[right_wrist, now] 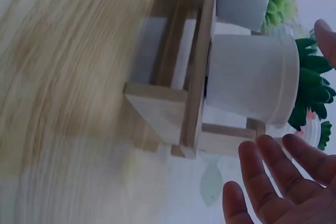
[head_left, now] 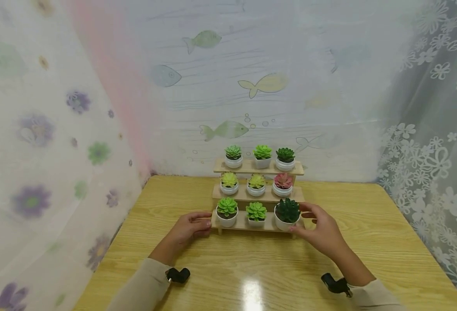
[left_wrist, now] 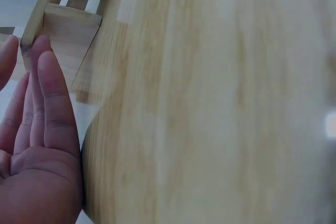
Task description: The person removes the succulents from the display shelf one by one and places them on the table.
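A three-tier wooden plant stand carries several small potted artificial succulents. My left hand is at the left end of its lowest shelf; in the left wrist view the fairly straight fingers reach the shelf's end. At the right end of that shelf, my right hand is spread around a dark green succulent in a round white pot. The right wrist view shows the thumb and fingers apart, with gaps between the fingers and the pot.
Light green succulents stand on the same shelf, with a pink one on the middle tier. The stand rests on a wood-grain table before a fish-patterned curtain. Flowered curtains hang at both sides.
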`<state>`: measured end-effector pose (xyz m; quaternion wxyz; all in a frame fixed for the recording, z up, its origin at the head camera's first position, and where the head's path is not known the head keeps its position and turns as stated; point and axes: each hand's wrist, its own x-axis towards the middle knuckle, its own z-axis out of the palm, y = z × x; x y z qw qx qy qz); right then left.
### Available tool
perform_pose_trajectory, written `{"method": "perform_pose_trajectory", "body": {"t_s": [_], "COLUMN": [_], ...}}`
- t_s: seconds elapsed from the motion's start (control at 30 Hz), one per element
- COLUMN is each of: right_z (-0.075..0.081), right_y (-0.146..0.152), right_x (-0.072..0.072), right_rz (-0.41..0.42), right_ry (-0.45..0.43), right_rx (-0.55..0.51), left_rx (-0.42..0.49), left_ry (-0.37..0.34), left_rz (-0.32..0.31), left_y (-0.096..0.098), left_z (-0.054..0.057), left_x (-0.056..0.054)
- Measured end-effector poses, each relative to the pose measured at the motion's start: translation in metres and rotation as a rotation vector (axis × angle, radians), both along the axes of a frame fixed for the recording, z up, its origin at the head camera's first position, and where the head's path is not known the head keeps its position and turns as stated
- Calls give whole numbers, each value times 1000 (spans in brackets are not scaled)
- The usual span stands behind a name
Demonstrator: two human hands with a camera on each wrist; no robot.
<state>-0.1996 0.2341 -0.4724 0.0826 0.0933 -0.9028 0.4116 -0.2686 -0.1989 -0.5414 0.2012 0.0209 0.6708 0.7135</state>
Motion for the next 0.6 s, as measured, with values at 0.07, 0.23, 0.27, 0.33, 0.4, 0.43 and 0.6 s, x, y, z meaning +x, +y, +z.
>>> {"method": "perform_pose_trajectory", "body": {"t_s": [0.07, 0.23, 0.27, 0.33, 0.4, 0.43, 0.6], "right_z": [-3, -7, -8, -9, -11, -11, -14], "right_y": [-4, -10, -11, -13, -14, -15, -20], "right_x": [0, -2, -3, -3, -4, -5, -9], "right_rz": [-9, -50, -61, -80, -98, -105, -132], "right_ry": [10, 4, -4, -21, -36, -40, -59], "right_rx": [-13, -31, -28, -25, -24, -22, -46], "left_rx": [10, 23, 28, 31, 39, 41, 38], "left_ry": [-19, -36, -39, -41, -56, -63, -81], "left_rz": [14, 7, 6, 9, 16, 19, 29], "left_y": [1, 2, 2, 3, 2, 2, 3], "left_z": [-1, -2, -2, -2, -2, -1, 2], "left_x": [-1, -3, -3, -3, -2, -2, -1]}}
